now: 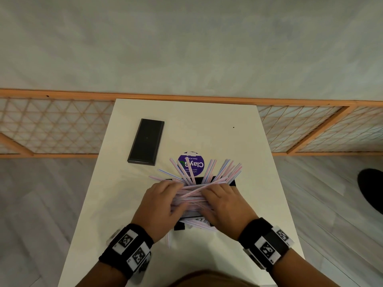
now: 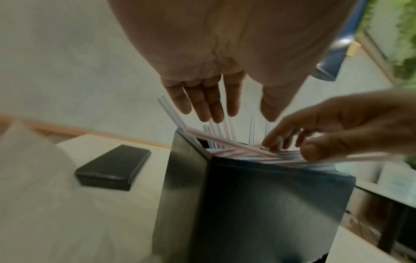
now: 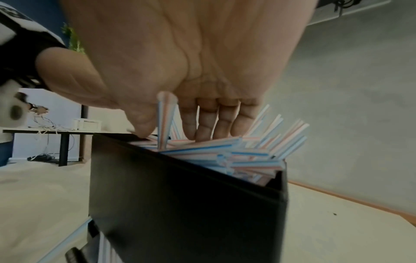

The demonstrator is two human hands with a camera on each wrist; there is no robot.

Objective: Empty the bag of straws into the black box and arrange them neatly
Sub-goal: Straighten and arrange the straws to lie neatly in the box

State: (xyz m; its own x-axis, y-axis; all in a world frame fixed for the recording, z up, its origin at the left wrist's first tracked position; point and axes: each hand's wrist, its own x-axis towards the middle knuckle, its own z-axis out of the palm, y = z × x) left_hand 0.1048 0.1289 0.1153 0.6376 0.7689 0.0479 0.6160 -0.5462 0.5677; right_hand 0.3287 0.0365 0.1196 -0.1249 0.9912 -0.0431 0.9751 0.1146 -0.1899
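Observation:
The black box (image 1: 232, 182) stands on the white table (image 1: 207, 125), mostly hidden under both hands. Striped straws (image 1: 209, 170) fill it in a tangled heap and fan out over its far rim. My left hand (image 1: 163, 201) lies on the left of the heap, fingers straight over the straws (image 2: 243, 153). My right hand (image 1: 223, 204) presses flat on the right side, its fingertips (image 3: 202, 131) touching the straws (image 3: 247, 153). One straw stands upright between its thumb and forefinger. The box wall (image 3: 180, 195) fills both wrist views, near side (image 2: 258, 204) included.
A flat black lid (image 1: 146, 141) lies at the far left of the table. A round purple label (image 1: 196, 163) shows behind the fanned straws. A few loose straws (image 1: 169, 239) lie on the table by the box's near end. A dark object (image 1: 371, 189) sits on the floor to the right.

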